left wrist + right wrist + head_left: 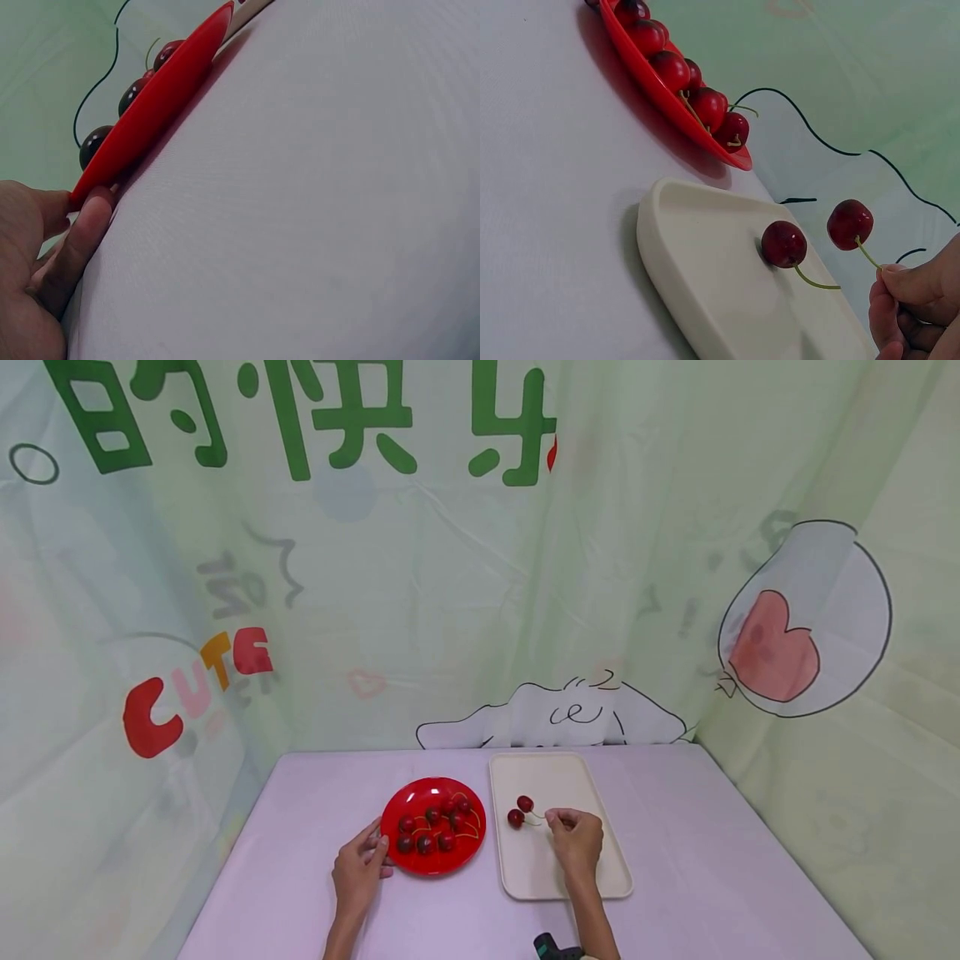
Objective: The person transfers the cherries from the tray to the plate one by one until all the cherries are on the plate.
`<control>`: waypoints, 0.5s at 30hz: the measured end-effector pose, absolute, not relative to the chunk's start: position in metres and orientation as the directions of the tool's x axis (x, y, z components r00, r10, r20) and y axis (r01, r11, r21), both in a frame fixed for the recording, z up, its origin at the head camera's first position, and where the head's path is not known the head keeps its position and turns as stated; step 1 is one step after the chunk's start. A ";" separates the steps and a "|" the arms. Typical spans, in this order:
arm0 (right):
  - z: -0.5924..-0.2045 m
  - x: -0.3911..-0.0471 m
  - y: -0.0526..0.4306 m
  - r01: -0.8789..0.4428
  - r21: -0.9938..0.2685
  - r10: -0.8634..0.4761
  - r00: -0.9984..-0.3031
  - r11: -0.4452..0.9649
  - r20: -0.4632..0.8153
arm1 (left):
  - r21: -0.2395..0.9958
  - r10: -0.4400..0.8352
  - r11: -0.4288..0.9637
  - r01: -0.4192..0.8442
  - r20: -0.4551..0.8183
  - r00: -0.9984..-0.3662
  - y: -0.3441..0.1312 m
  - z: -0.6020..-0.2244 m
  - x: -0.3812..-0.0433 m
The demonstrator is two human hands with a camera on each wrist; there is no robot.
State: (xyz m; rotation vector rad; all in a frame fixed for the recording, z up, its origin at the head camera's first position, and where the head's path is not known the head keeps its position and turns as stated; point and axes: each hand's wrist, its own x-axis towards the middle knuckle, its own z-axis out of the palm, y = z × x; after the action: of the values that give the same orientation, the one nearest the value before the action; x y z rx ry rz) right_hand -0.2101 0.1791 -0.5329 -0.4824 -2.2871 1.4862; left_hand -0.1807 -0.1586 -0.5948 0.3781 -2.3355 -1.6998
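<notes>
My right hand is over the cream tray, pinching a dark red cherry by its thin green stem between thumb and forefinger. In the right wrist view that cherry hangs above the tray. A second cherry lies on the tray, its stem pointing toward the hand. To the left is a round red plate with several cherries on it, stems attached. My left hand holds the plate's left rim, thumb on top and fingers underneath, as the left wrist view shows from the side.
A pale lilac cloth covers the table. Printed curtains stand behind it and on both sides. The plate and tray sit side by side with a narrow gap. A dark device shows near the right wrist.
</notes>
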 end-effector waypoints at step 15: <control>-0.533 -0.211 0.179 0.074 -0.922 0.470 -0.874 0.380 0.124 | 0.952 -0.329 0.295 -0.081 0.021 -0.944 -0.161 -0.596 -0.181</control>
State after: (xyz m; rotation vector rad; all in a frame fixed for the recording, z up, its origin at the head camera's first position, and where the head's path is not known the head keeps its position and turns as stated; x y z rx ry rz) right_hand -0.2111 0.1789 -0.5330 -0.4730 -2.2794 1.4945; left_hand -0.1810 -0.1607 -0.5963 0.3790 -2.3481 -1.7065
